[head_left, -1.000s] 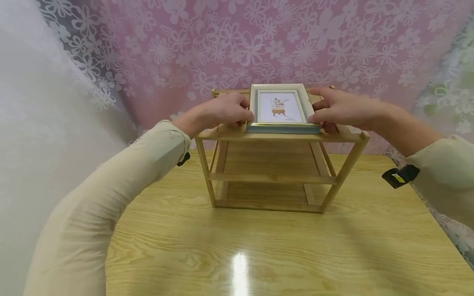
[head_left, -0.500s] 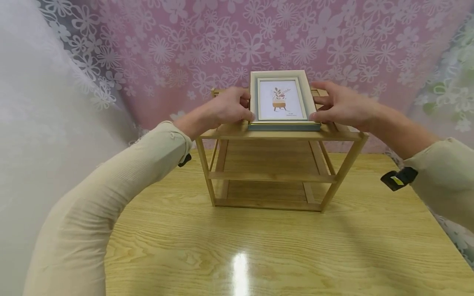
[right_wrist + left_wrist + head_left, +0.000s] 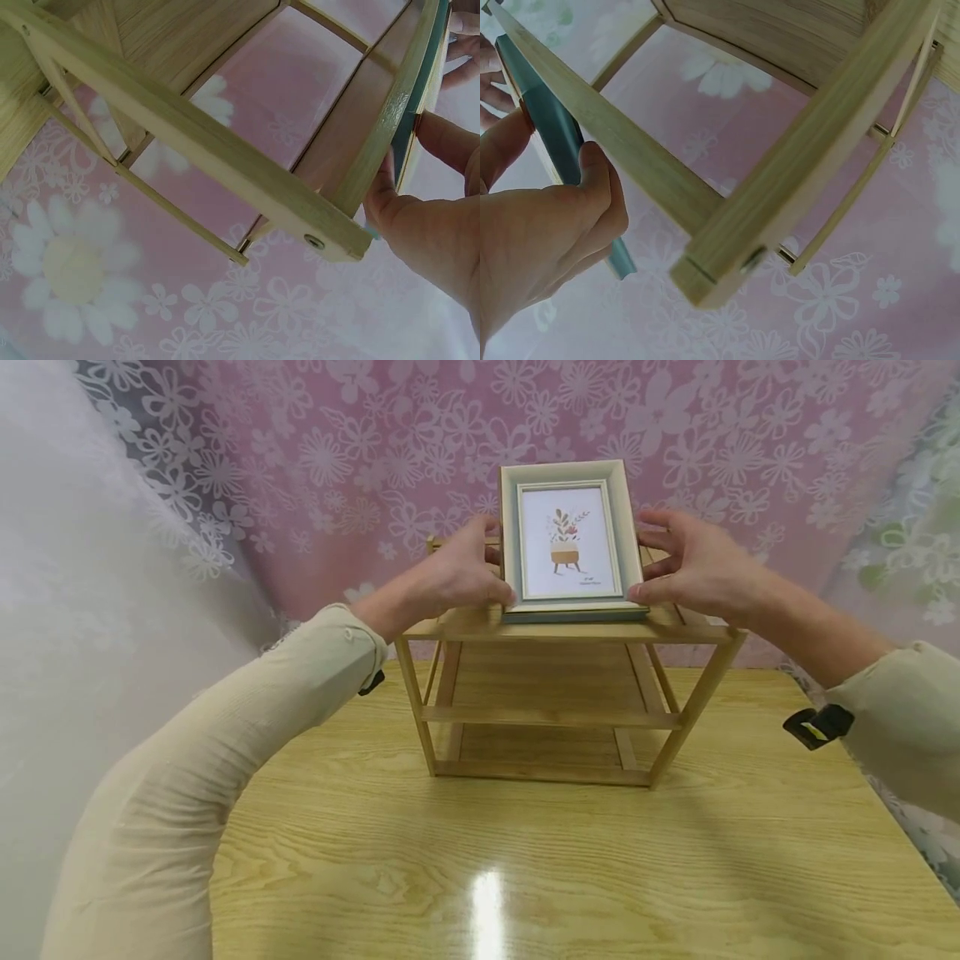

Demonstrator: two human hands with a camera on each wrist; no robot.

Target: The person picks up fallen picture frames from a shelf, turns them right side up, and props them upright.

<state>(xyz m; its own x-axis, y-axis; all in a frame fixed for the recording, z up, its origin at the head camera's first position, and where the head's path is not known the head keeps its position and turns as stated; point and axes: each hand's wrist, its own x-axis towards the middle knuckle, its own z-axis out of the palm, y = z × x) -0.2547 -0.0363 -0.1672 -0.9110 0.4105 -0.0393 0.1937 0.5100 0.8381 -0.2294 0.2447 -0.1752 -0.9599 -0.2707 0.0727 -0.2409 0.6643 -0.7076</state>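
Note:
A picture frame [image 3: 566,589] with a cream and blue-green border and a potted-plant print leans back on the top of a wooden shelf rack [image 3: 555,720], its lower edge near the front rail. My left hand [image 3: 461,568] grips its left side, thumb at the lower front corner. On the opposite side my right hand [image 3: 697,560] holds the other edge, thumb on the lower right corner. The left wrist view shows the frame's teal side [image 3: 551,120] between thumb and fingers. In the right wrist view the teal edge [image 3: 403,142] lies between the right thumb and fingers.
The rack has lower shelves and slanted side legs, standing on a wood-grain table [image 3: 420,860]. A pink floral curtain [image 3: 360,452] hangs close behind it. White cloth [image 3: 112,610] covers the left side.
The picture frame has tilted from lying nearly flat to leaning more upright, its top edge rising while its bottom edge stays near the front rail. Both hands have turned with it.

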